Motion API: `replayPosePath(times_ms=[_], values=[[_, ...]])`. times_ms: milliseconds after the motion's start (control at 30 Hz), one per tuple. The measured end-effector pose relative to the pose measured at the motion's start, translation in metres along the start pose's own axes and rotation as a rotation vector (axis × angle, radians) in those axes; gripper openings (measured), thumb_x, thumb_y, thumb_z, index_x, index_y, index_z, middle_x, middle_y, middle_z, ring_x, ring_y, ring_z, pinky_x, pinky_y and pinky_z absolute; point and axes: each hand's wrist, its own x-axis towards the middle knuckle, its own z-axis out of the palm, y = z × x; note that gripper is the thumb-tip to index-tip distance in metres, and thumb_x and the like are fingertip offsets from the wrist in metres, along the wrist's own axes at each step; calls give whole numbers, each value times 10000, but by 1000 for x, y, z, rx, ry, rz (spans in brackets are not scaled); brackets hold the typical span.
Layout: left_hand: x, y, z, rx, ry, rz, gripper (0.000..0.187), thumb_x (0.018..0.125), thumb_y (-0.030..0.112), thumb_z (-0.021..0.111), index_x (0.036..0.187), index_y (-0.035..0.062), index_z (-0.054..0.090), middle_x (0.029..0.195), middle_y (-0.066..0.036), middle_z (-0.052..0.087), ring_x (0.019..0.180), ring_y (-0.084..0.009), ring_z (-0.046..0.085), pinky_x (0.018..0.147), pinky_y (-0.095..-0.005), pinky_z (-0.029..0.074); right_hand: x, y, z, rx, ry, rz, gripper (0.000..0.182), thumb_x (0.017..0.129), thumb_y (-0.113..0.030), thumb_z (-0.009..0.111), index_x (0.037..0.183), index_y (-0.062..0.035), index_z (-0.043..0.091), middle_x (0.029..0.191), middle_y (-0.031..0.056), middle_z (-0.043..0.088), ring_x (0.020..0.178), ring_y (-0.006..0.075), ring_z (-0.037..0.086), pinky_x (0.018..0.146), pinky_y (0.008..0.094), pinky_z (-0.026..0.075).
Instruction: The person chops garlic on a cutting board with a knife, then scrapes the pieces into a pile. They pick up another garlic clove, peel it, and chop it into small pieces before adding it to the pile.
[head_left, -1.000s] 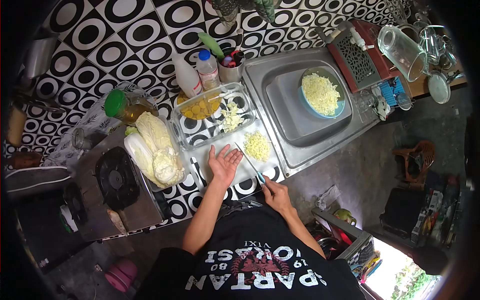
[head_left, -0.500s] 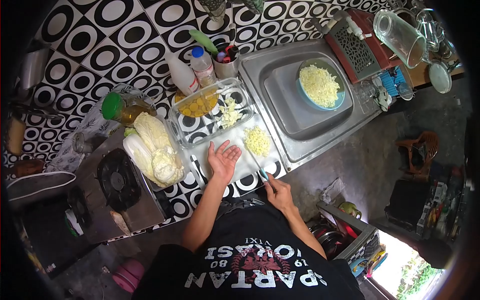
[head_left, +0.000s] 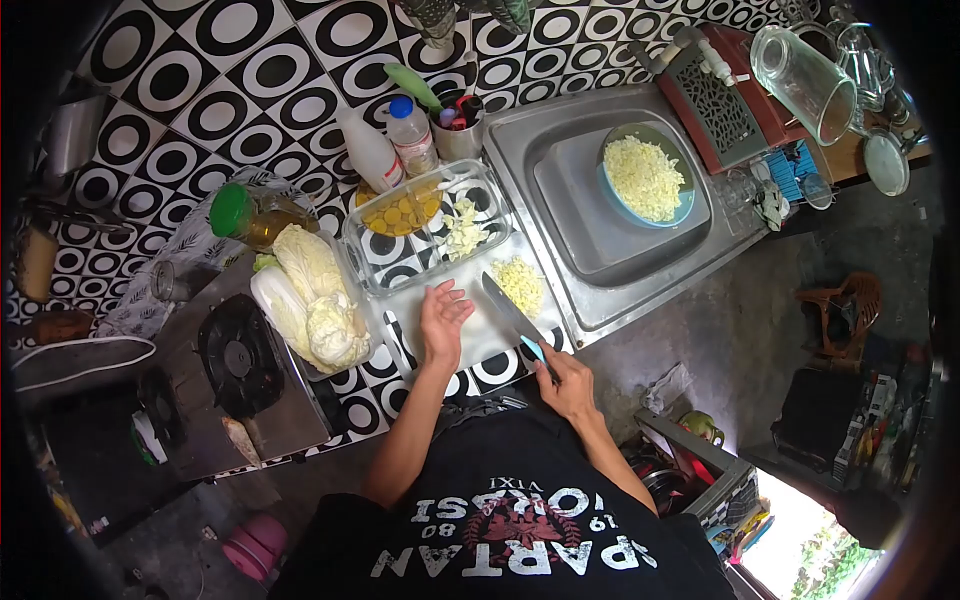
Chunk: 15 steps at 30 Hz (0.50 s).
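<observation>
My right hand (head_left: 567,384) grips the light-blue handle of a kitchen knife (head_left: 511,311), its broad blade pointing up and left beside a pile of chopped cabbage (head_left: 519,286). The pile lies on a white cutting board (head_left: 408,312). Over the board's left part, my left hand (head_left: 444,313) holds nothing, palm turned partly up with the fingers apart and slightly curled. Just beyond the board, a clear rectangular container (head_left: 365,277) has pale cut cabbage pieces (head_left: 463,232) at its right end.
Whole napa cabbages (head_left: 310,300) lie in a tray on the left, beside the gas stove (head_left: 240,355). A bowl of chopped cabbage (head_left: 645,178) stands in the steel sink (head_left: 568,205). Bottles (head_left: 411,135) and a utensil cup (head_left: 457,133) stand behind the container.
The knife blade has turned so that its flat side shows more. My left hand has rotated, its fingers now more curled and closer together. Both hands stay near the same places.
</observation>
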Motion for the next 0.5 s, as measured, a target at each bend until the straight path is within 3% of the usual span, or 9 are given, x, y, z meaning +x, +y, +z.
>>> replayPosePath(times_ms=[67,100,167,200,233,300,333,500], values=[[-10,-2,0,633,-59,449,423,829,393,578,1090,60,592,1053,-87,554,937,-259,531,831,-394,426,3,1,0,-50,5,-15,329,797,-162,613,1115,-75,617,772,140,631,661,304,613,597,374,490],[-18,7,7,634,-61,449,423,829,393,578,1090,60,592,1053,-87,554,937,-259,531,831,-394,426,5,1,0,-61,6,-32,328,785,-141,623,1103,-60,622,763,145,629,664,302,614,603,369,488],[-30,17,15,1428,-435,1024,437,782,367,627,1121,94,596,1058,-85,554,1013,-284,491,900,-421,372,8,0,-1,-71,9,-49,326,773,-120,633,1090,-45,626,755,150,627,666,300,614,610,363,486],[-38,12,18,1427,-517,910,461,782,412,607,1170,162,590,1217,-117,489,1189,-329,374,986,-530,256,10,-1,-1,-72,13,-71,368,770,-133,642,1121,-32,602,763,157,628,677,303,616,620,362,487],[-43,9,21,1430,-513,911,461,782,412,607,1170,162,590,1217,-117,489,1189,-329,374,986,-530,256,12,-2,-1,-73,16,-95,413,766,-145,651,1152,-18,579,771,165,629,688,306,618,630,362,489],[-52,4,28,1735,-606,880,466,795,469,569,1189,220,583,1389,-127,337,1322,-357,206,988,-650,142,13,-2,-4,-82,-26,-49,495,769,-175,654,1212,-5,511,772,166,626,693,319,617,630,378,489],[-53,-2,27,1684,-705,795,485,793,498,565,1204,241,575,1449,-139,248,1362,-387,79,948,-706,12,13,-1,-6,-93,-66,2,583,773,-205,656,1272,8,443,773,167,624,698,331,615,630,395,488],[-50,-3,30,1697,-805,754,490,798,531,540,1207,263,574,1468,-115,218,1367,-375,79,953,-703,-18,8,4,-15,5,-65,93,754,751,-177,684,1354,28,282,822,190,634,749,354,633,657,408,497]])
